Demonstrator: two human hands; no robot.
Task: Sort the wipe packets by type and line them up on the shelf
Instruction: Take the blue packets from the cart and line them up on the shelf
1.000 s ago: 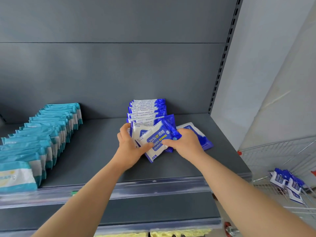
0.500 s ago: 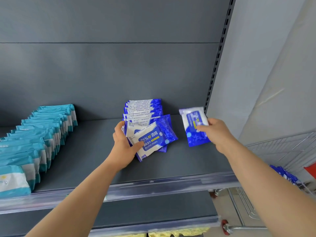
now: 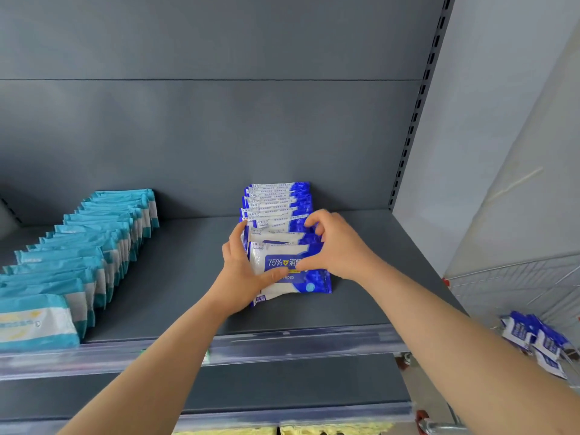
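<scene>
A row of blue-and-white alcohol wipe packets (image 3: pixel 276 202) stands on the grey shelf (image 3: pixel 188 277), running from the back panel toward me. The front packet (image 3: pixel 301 277), marked 75%, leans at the head of the row. My left hand (image 3: pixel 244 271) grips its left edge, thumb across the face. My right hand (image 3: pixel 339 246) holds its right side, thumb on the front and fingers curled over the packets behind. A second row of teal packets (image 3: pixel 84 246) lines the left of the shelf.
A wire cart (image 3: pixel 514 293) at the lower right holds more blue packets (image 3: pixel 533 340). The shelf's slotted upright (image 3: pixel 417 105) and a pale wall stand on the right. A clear plastic rail (image 3: pixel 282 343) runs along the shelf's front edge.
My right hand carried a blue packet from the right of the shelf to the blue row. Both hands now hold the front of that row; the loose packet no longer lies on the shelf.
</scene>
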